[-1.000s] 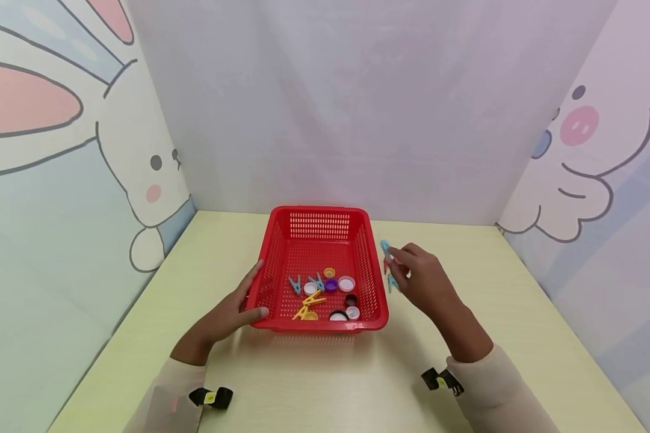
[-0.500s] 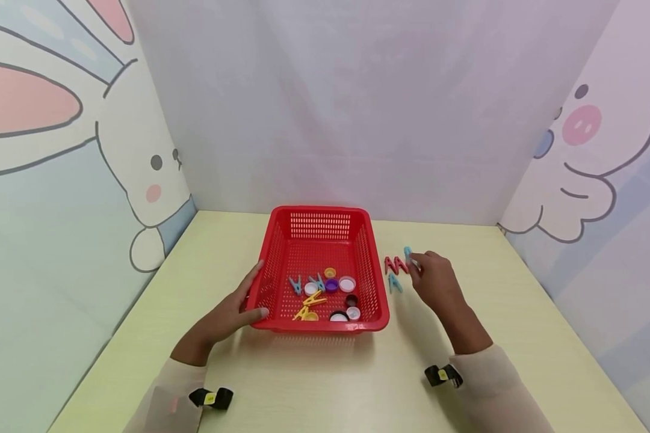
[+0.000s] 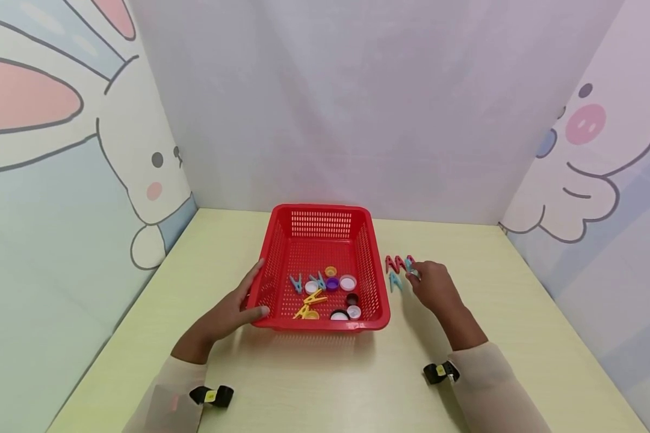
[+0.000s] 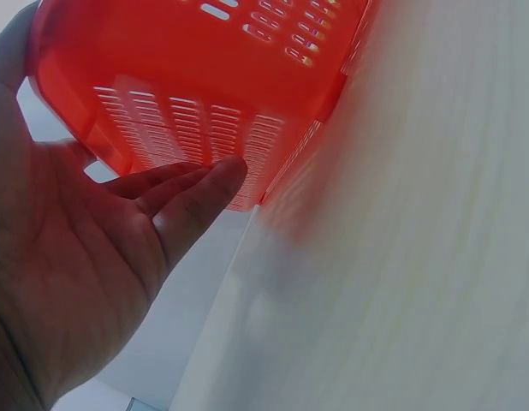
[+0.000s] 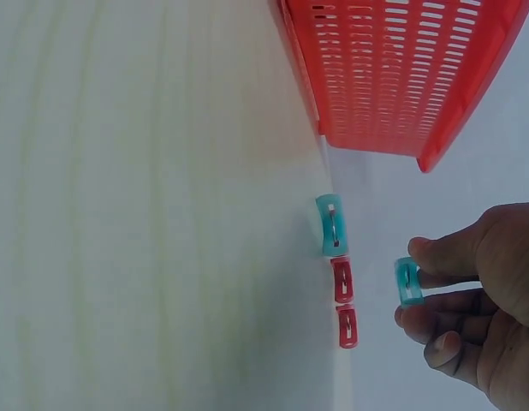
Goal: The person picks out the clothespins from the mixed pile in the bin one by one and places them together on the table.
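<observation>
My left hand (image 3: 224, 313) grips the red plastic basket (image 3: 318, 325) at its near left corner, with the thumb over the rim. In the left wrist view its fingers (image 4: 192, 201) lie along the outside wall. To the right of the basket, my right hand (image 3: 436, 288) pinches a light blue clothespin (image 5: 408, 282) between thumb and fingers. Several red clothespins (image 3: 399, 263) lie in a row on the table beside it, the rightmost partly hidden by the held one. Another blue clothespin (image 3: 395, 281) lies just in front of that row.
Inside the basket are blue clothespins (image 3: 296, 284), yellow clothespins (image 3: 315, 297) and several bottle caps, among them a purple cap (image 3: 332, 284) and a white cap (image 3: 348, 283). The pale wooden table (image 3: 314, 385) meets a plain back wall (image 3: 325, 120) and printed side walls.
My right hand has moved right and then lower with the blue clothespin, from beside the basket to the right end of the red row. The left hand stays on the basket.
</observation>
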`<action>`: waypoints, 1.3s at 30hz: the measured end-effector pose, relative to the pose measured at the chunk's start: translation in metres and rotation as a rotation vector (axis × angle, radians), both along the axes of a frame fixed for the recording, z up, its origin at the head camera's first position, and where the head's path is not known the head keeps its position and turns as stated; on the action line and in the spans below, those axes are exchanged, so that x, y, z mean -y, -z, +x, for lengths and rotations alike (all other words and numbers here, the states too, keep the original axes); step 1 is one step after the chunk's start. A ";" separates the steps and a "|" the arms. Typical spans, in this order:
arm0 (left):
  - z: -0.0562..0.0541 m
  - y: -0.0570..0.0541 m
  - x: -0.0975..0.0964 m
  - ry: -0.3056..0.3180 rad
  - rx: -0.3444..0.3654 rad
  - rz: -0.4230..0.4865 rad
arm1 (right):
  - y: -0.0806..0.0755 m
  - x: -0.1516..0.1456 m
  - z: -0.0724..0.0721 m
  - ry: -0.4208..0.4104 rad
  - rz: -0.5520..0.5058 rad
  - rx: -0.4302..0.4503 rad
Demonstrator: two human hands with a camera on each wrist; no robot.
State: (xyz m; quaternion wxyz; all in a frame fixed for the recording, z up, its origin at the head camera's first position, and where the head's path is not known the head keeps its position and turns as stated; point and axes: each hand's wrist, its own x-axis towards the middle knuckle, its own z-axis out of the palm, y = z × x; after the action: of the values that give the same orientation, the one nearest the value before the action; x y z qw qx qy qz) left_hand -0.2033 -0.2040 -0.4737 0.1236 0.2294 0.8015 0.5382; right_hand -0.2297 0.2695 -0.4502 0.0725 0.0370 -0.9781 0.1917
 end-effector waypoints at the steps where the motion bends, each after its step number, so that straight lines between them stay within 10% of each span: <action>1: 0.000 0.000 0.000 0.000 0.000 -0.002 | 0.001 0.000 -0.001 0.003 0.004 0.020; 39: 0.002 -0.001 -0.001 -0.008 -0.003 -0.011 | 0.014 -0.006 -0.006 -0.029 0.046 0.230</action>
State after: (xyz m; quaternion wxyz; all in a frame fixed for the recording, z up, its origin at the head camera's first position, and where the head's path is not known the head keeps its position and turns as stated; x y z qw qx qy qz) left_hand -0.2017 -0.2029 -0.4726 0.1216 0.2261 0.8055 0.5341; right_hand -0.2361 0.2752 -0.4645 -0.0438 0.0304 -0.9835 0.1730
